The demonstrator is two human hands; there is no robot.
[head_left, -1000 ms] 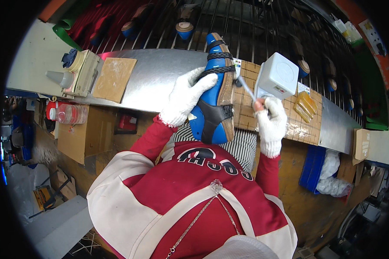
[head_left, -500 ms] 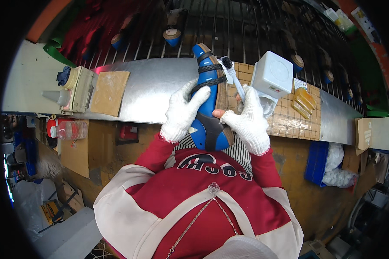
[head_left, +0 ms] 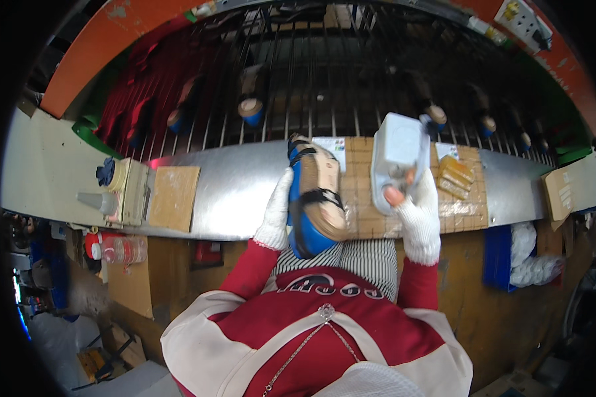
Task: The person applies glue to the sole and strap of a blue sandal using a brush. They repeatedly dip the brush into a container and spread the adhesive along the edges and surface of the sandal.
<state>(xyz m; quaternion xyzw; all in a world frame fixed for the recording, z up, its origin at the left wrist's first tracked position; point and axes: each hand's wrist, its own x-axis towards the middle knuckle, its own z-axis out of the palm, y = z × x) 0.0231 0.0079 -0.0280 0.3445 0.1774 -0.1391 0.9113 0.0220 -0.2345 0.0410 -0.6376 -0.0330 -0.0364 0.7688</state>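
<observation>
Mid-frame, left fingers clasp a strappy blue shoe; right fingers pinch a blurred brush beside a boxy plastic container.

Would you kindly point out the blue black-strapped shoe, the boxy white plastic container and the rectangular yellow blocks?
Blue black-strapped shoe (head_left: 319, 197): head view, strap across its middle.
Boxy white plastic container (head_left: 398, 140): head view, upper part.
Rectangular yellow blocks (head_left: 455, 177): head view, central part.

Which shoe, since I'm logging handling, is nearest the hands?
The blue sandal with black straps, held in the left hand; the other shoes lie farther off, on the metal rods.
</observation>
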